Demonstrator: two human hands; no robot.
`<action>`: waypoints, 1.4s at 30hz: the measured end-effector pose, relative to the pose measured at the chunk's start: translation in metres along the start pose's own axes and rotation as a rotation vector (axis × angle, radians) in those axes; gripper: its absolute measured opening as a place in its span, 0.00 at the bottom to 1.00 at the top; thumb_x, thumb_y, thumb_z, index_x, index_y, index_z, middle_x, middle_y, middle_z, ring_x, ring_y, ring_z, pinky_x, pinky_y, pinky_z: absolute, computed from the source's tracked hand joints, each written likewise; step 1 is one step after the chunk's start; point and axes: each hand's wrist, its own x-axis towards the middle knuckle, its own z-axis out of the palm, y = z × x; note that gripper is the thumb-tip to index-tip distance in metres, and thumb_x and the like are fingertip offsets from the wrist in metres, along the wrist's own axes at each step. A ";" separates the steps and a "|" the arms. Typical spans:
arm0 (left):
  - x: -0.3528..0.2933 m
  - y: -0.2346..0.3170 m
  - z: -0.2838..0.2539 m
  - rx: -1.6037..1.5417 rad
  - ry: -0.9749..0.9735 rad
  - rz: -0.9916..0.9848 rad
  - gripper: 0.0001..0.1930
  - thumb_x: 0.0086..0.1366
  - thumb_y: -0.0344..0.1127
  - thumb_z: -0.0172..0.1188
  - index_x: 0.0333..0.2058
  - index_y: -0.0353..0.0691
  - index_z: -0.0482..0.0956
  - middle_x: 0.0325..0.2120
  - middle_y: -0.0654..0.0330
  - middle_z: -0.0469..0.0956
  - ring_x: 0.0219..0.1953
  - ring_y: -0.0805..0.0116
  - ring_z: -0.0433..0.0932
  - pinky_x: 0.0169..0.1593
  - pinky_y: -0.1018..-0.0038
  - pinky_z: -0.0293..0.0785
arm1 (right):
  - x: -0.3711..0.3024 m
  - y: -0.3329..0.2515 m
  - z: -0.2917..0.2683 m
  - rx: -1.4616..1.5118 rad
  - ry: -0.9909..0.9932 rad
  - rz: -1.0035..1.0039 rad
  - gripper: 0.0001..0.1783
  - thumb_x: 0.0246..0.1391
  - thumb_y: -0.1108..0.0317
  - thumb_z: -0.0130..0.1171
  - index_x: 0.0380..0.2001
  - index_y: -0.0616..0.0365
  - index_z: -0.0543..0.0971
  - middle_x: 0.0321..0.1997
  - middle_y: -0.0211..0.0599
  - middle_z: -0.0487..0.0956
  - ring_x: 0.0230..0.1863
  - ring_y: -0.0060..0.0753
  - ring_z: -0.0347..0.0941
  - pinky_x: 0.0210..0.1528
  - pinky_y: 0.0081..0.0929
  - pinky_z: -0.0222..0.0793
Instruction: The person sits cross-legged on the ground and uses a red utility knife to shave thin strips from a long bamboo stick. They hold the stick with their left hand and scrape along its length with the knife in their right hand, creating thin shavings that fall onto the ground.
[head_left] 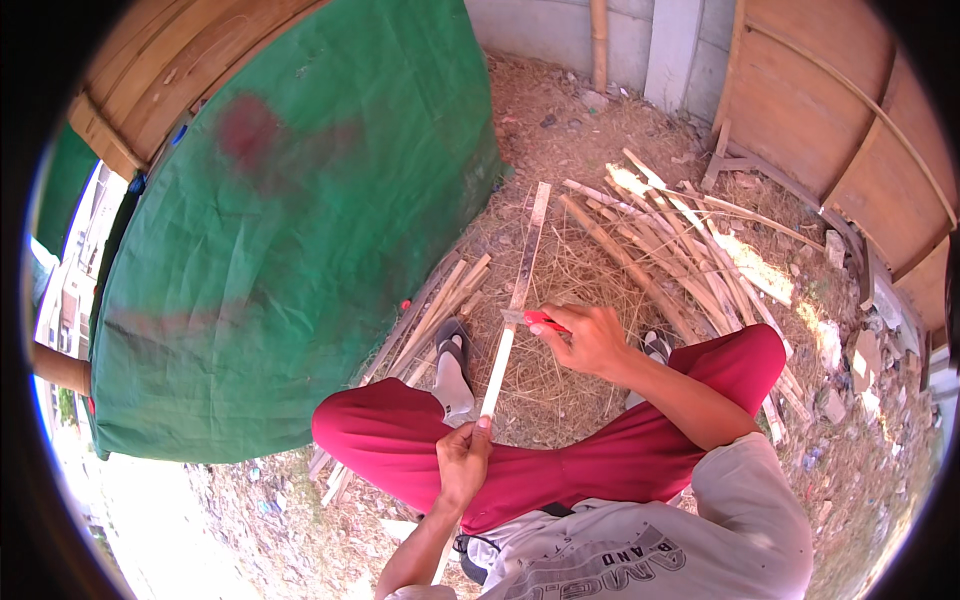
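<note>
A long, narrow wooden strip point(498, 375) slants away from me between my knees. Its near part is pale and its far part darker and stained. My left hand point(464, 462) is closed round its near end, thumb on top. Farther along, my right hand point(590, 343) grips a red-handled knife point(545, 321); it looks like a box cutter. The knife's flat blade lies across the strip, where the pale part meets the dark part. Thin, curly shavings point(560, 390) cover the ground under the strip.
A pile of wooden strips point(690, 250) lies to the right, and a smaller bundle point(435, 310) to the left beside my sandalled foot point(453, 350). A green tarpaulin point(300, 240) hangs at left. A wooden panel point(830, 100) leans at far right, near rubble point(865, 360).
</note>
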 end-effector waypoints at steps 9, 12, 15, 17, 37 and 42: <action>-0.011 0.001 -0.002 -0.017 0.019 -0.084 0.22 0.74 0.42 0.57 0.21 0.35 0.75 0.14 0.70 0.67 0.18 0.84 0.60 0.22 0.80 0.55 | -0.006 0.008 0.015 -0.087 0.014 -0.037 0.19 0.55 0.53 0.67 0.40 0.58 0.87 0.24 0.40 0.85 0.15 0.32 0.77 0.14 0.32 0.68; -0.024 0.004 -0.006 0.065 0.015 -0.160 0.22 0.74 0.43 0.57 0.22 0.35 0.75 0.14 0.70 0.67 0.18 0.84 0.60 0.21 0.80 0.54 | 0.003 0.014 0.008 -0.150 -0.087 0.254 0.21 0.58 0.51 0.64 0.43 0.57 0.87 0.22 0.41 0.84 0.17 0.35 0.79 0.18 0.35 0.71; -0.064 -0.006 -0.020 0.091 -0.036 -0.235 0.22 0.75 0.42 0.56 0.21 0.36 0.75 0.13 0.71 0.66 0.16 0.85 0.59 0.20 0.80 0.53 | 0.024 0.102 -0.014 -0.411 -0.108 0.654 0.22 0.63 0.48 0.58 0.44 0.54 0.87 0.19 0.45 0.81 0.17 0.41 0.78 0.23 0.41 0.73; -0.085 -0.015 -0.032 0.075 -0.018 -0.162 0.22 0.75 0.41 0.56 0.21 0.36 0.75 0.13 0.72 0.66 0.15 0.85 0.58 0.19 0.79 0.51 | 0.026 0.131 -0.036 -0.345 0.140 0.562 0.22 0.66 0.48 0.54 0.44 0.53 0.87 0.15 0.45 0.77 0.14 0.39 0.72 0.22 0.41 0.69; -0.012 0.003 0.008 -0.078 -0.093 -0.256 0.22 0.75 0.47 0.54 0.23 0.40 0.72 0.11 0.70 0.63 0.09 0.83 0.58 0.13 0.80 0.50 | -0.020 0.014 0.009 -0.006 -0.224 0.210 0.22 0.60 0.43 0.58 0.43 0.47 0.88 0.23 0.43 0.83 0.22 0.46 0.80 0.26 0.42 0.74; -0.011 0.015 0.013 -0.091 -0.104 -0.331 0.22 0.76 0.47 0.53 0.23 0.40 0.72 0.11 0.71 0.63 0.09 0.83 0.57 0.13 0.80 0.49 | -0.024 0.020 0.014 -0.059 -0.193 0.208 0.23 0.58 0.44 0.61 0.41 0.51 0.88 0.22 0.43 0.83 0.19 0.45 0.78 0.24 0.41 0.74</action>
